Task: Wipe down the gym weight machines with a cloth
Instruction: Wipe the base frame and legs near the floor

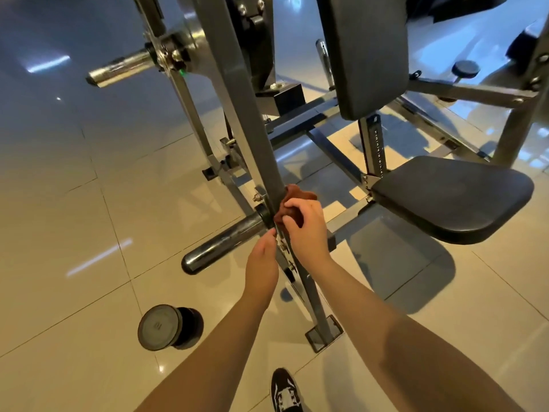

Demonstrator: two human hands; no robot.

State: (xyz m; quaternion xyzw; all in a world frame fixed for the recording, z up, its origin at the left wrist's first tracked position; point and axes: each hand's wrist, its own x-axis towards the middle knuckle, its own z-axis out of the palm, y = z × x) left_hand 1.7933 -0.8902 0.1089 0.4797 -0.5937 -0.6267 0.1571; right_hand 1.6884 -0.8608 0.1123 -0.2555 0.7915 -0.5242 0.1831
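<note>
A dumbbell (166, 327) is seen lying on the tiled floor (89, 233), well to the left of the grey upright post (246, 129) of a weight machine. A dark weight peg (219, 246) juts leftward from the post's lower part. At the post's left edge, just below the base of the peg, the left hand (263, 257) is held with its fingers drawn together towards the metal. Whether a corner of fabric is pinched there or the post is merely touched cannot be told from this angle.

On the post's right face, level with the peg, a rust-brown cloth (292, 200) is bunched against the metal by the right hand (306, 224), whose fingers are curled round it. The black seat pad (451, 197) is seen well to the right of the post.

The step in hand is judged to be the wiping of the post's lower stretch, beside the peg joint. The next move would call for the cloth to be drawn down towards the post's foot plate (322, 334), or carried round onto the peg, under firm pressure.
</note>
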